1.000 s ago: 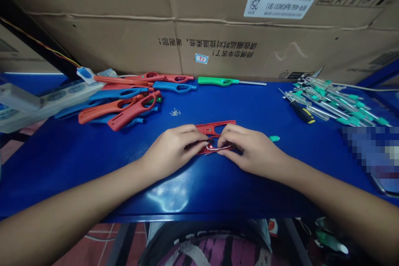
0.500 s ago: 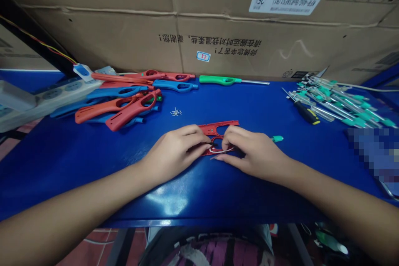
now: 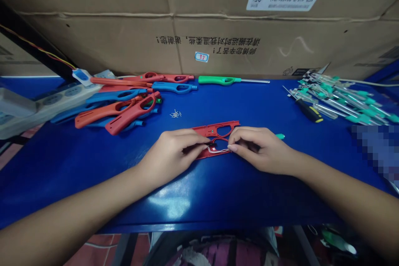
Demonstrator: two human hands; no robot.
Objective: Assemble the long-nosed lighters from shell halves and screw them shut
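Two red handle halves lie open on the blue table, the upper one (image 3: pixel 205 130) just behind the lower one (image 3: pixel 204 154). My left hand (image 3: pixel 179 151) pinches a small black part at the lower half's trigger opening. A white wire (image 3: pixel 220 151) runs from there to my right hand (image 3: pixel 258 147), whose thumb and forefinger are closed on the wire at the half's right end. A teal tip (image 3: pixel 280 136) sticks out behind my right hand; the rest of that piece is hidden.
Red, orange and blue handles (image 3: pixel 124 112) are piled at the left beside a power strip (image 3: pixel 59 95). Small screws (image 3: pixel 176 114) lie mid-table. A green lighter (image 3: pixel 218 80) rests by the cardboard box (image 3: pixel 124 33). Metal rods with teal parts (image 3: pixel 339 95) and a screwdriver (image 3: pixel 308 111) are at the right.
My right thumb and forefinger have closed together at the white wire, and more of the lower red half shows between my hands. My left hand keeps its pinch.
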